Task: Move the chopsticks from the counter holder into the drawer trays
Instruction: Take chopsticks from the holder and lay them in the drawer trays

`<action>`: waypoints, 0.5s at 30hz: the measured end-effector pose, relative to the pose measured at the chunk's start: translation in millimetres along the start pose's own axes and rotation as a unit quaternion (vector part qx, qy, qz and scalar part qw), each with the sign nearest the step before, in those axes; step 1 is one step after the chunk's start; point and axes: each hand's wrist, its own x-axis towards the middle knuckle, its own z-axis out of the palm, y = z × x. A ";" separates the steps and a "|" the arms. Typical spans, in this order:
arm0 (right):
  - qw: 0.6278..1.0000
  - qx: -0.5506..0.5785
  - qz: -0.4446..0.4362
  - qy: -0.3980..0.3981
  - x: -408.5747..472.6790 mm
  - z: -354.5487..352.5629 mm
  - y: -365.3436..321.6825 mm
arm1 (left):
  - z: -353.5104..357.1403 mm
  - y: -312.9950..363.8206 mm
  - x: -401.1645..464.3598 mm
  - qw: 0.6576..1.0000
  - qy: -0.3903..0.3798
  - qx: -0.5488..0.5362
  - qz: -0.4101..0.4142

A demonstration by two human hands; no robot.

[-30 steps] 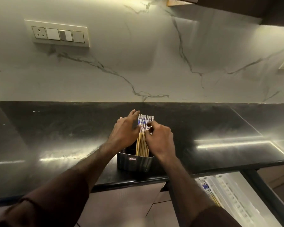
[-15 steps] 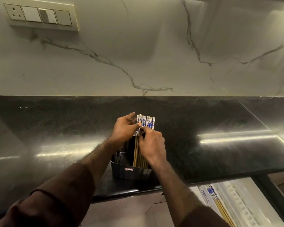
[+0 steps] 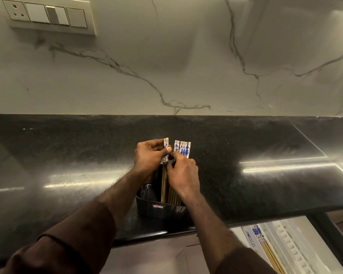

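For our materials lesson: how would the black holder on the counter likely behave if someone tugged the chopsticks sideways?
The black holder looks small and probably light, so it might slide on the glossy counter. The chopsticks stand well above its rim, so a sideways tug could lever it over. It sits near the counter's front edge, so it could fall.

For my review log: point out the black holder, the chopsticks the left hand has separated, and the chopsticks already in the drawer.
black holder point(image 3: 160, 211), head view, front wall below the label.
separated chopsticks point(image 3: 166, 142), head view, patterned top ends above the left thumb.
drawer chopsticks point(image 3: 269, 251), head view, wooden shafts.
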 end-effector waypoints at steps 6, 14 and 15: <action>0.999 0.037 0.009 -0.024 -4.5 -9.0 -11.4 | -3.5 24.5 -15.7 0.999 0.014 -0.024 0.031; 0.966 0.253 0.014 -0.055 -16.2 -51.7 -44.4 | -21.0 96.0 -50.6 0.989 -0.079 -0.051 0.110; 0.958 0.281 0.007 -0.053 -19.0 -58.2 -47.7 | -22.4 105.6 -56.4 0.987 -0.090 -0.055 0.118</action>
